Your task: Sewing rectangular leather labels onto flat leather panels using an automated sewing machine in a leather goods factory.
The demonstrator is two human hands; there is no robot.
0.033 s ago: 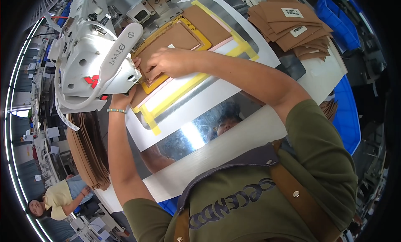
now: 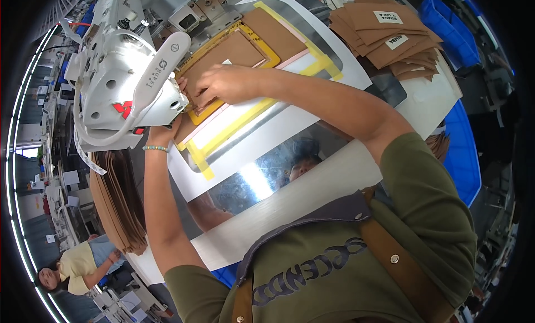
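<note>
My right hand (image 2: 227, 83) reaches in from the right and rests over the left part of a yellow frame (image 2: 273, 57) that lies on a brown panel (image 2: 223, 49). Its fingers are bent and drawn together at the frame's near left corner; what they grip, if anything, is hidden. My left hand (image 2: 161, 135) is mostly behind the white head of a sewing machine (image 2: 117, 89). Only its wrist side and a few fingertips show by the panel's left edge. Under the panel is a white sheet with yellow tape strips (image 2: 237, 135).
Brown flat pieces with white labels (image 2: 384, 30) are piled at the far right, near blue bins (image 2: 454, 30). A stack of brown pieces (image 2: 117, 206) stands on the left. A shiny metal plate (image 2: 267, 175) lies in front of me. Another person (image 2: 83, 264) is at the far left.
</note>
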